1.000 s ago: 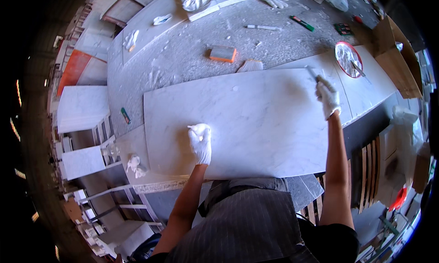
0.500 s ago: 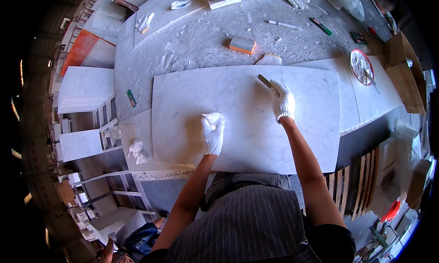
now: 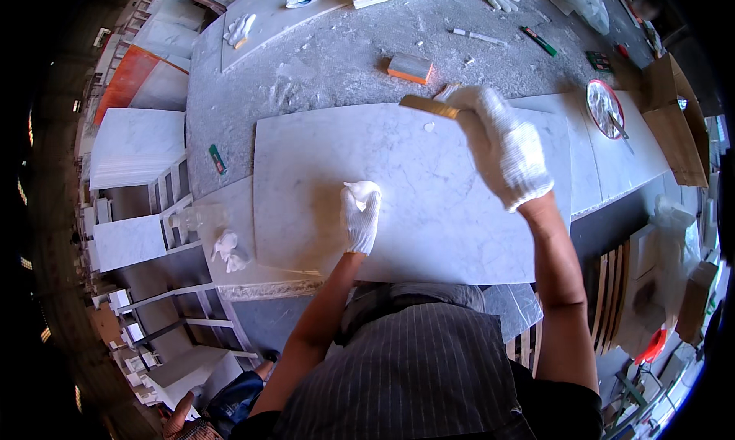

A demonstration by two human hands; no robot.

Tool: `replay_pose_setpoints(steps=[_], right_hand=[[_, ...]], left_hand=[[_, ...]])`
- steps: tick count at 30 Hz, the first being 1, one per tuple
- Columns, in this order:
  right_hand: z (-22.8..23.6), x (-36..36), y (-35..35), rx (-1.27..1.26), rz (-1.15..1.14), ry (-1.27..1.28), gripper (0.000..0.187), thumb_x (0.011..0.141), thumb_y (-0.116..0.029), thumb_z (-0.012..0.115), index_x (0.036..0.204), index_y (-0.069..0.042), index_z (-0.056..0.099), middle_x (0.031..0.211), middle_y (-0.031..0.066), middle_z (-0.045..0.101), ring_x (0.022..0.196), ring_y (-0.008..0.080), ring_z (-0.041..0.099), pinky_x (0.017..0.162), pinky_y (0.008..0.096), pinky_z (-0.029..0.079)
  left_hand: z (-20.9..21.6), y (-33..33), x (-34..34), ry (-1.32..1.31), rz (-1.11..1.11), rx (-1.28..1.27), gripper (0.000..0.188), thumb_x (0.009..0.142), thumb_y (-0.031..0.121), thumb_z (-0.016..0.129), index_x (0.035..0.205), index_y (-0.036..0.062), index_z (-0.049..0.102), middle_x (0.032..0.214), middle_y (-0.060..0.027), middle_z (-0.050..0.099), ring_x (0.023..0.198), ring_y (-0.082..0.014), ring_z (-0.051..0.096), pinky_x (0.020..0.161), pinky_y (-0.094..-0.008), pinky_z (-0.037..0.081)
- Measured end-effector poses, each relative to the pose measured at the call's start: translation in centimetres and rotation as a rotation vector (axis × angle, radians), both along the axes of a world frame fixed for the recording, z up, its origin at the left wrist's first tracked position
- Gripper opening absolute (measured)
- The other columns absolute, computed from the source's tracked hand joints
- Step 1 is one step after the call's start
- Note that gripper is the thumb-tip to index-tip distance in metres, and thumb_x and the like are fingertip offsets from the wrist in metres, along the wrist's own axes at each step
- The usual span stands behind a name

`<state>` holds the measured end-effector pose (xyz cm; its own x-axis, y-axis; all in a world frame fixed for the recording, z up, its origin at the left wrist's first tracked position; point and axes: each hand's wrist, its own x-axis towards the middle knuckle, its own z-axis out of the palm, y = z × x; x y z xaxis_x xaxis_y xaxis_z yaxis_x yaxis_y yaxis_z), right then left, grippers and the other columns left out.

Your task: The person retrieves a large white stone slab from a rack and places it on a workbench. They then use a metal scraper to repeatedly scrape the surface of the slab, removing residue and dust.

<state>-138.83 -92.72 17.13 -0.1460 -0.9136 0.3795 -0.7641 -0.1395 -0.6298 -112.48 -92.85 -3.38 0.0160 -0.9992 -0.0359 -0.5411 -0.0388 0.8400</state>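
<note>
A pale grey-veined marble slab [image 3: 306,149] lies flat before me. My right hand [image 3: 501,141], in a white knit glove, is raised above the slab's right part and closed round a flat narrow scraper [image 3: 429,106], its blade pointing left. A small white dab [image 3: 429,126] sits on the slab below the blade. My left hand [image 3: 360,218], also gloved, is closed above the slab's middle on a soft white wad [image 3: 361,189]; its material I cannot make out. Part of a knit glove shows behind my right hand.
An orange-sided block [image 3: 409,68] rests on the dusty table [image 3: 337,73] beyond the slab. At right stand a red-rimmed bowl of white paste [image 3: 604,107] and a cardboard box [image 3: 674,122]. A green cutter [image 3: 217,159] and crumpled white wads [image 3: 228,250] lie at left.
My right hand has risen off the slab toward the camera and moved right, the scraper swinging to point left. The white dab now shows on the slab. My left hand has barely moved.
</note>
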Motion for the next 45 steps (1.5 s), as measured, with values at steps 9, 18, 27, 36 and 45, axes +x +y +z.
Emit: replay_pose_setpoints(steps=[9,18,27,36,45], right_hand=[[7.5,-6.4,1.1,-0.067,0.046,0.192,0.021,0.096,-0.009,0.047,0.109,-0.006,0.063,0.095,0.006,0.065,0.068,0.0127,0.055,0.06,0.0269,0.047],[3.7,-5.6,7.7,0.195,-0.161,-0.212,0.018,0.094,-0.006,0.05,0.105,-0.003,0.064,0.08,0.0055,0.061,0.06,0.0106,0.055,0.051,0.0257,0.044],[-4.0,-4.3,16.9,0.477,-0.591,-0.515,0.014,0.096,-0.011,0.053,0.102,-0.003,0.063,0.075,0.0039,0.055,0.057,0.01,0.049,0.051,0.0262,0.041],[-4.9,-5.9,16.7,0.389,-0.576,-0.541,0.014,0.097,-0.011,0.051,0.104,-0.004,0.062,0.073,0.0019,0.051,0.057,0.0083,0.046,0.05,0.0243,0.039],[-3.9,-7.5,12.6,0.104,-0.386,-0.34,0.017,0.096,-0.007,0.053,0.108,-0.005,0.064,0.075,0.001,0.057,0.057,0.0054,0.048,0.049,0.0211,0.038]], left_hand=[[-1.1,-3.2,0.3,0.342,-0.111,0.051,0.031,0.084,0.016,0.072,0.105,0.0045,0.052,0.097,-0.0046,0.062,0.086,-0.0118,0.06,0.076,-0.0287,0.05],[1.1,-18.6,-4.6,0.193,-0.224,-0.118,0.019,0.08,0.024,0.07,0.093,0.0103,0.069,0.092,-0.0047,0.068,0.086,-0.0175,0.064,0.075,-0.0311,0.05],[0.2,-23.4,-8.5,-0.466,-0.169,-0.017,0.04,0.072,0.026,0.074,0.108,0.0098,0.065,0.104,-0.0087,0.068,0.096,-0.0252,0.064,0.085,-0.0387,0.049],[9.3,-16.7,-6.4,-0.415,-0.286,-0.447,0.042,0.076,0.028,0.071,0.108,0.003,0.063,0.103,-0.0186,0.066,0.095,-0.0325,0.063,0.085,-0.0419,0.049],[24.5,-2.2,-5.4,-0.196,-1.321,0.078,0.032,0.089,0.028,0.057,0.113,0.0067,0.062,0.11,-0.0149,0.065,0.103,-0.0283,0.062,0.091,-0.0394,0.048]])
